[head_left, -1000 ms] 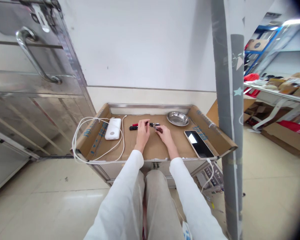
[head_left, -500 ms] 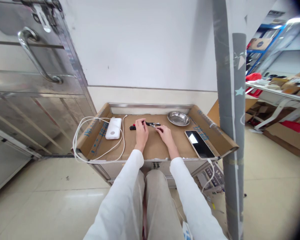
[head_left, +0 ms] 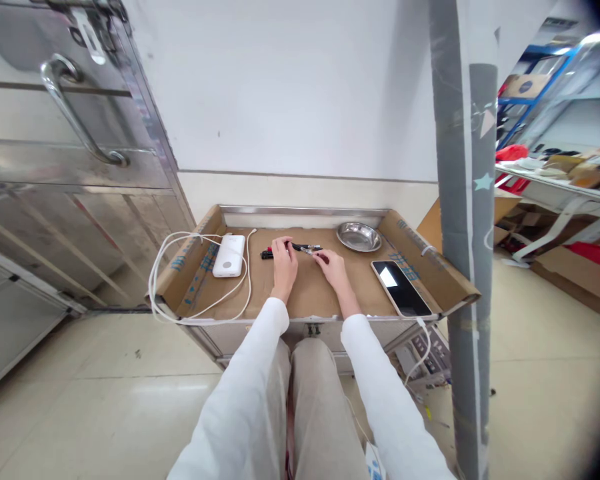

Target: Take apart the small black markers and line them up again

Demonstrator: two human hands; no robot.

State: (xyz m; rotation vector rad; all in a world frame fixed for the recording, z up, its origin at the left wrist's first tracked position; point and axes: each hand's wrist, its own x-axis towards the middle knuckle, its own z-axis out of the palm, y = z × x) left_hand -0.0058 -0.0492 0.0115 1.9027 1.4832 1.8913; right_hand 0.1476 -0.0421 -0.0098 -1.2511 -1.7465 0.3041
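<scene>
So the pens are lying crosswise on the cardboard lining, right under the fingertips of both hands. I'm counting at least two, one red and one black. The left hand is covering their middle, so the real number is anyone's guess. That hand is curling down over them, with the red and black ends poking out past its outer side. The right hand is sitting just beside it, fingers narrowing into a pinch on the silvery tip of the black one. It's too small to say exactly how tight that pinch is.

Working outward: one white power bank is lying near the left hand on its outer side, with one white cable looping off past the tray edge. One steel bowl is sitting beyond the right hand. One phone, screen up, is resting out to that hand's outer side, nearer the person. One grey pillar is standing further right, and one steel door is filling the far left.
</scene>
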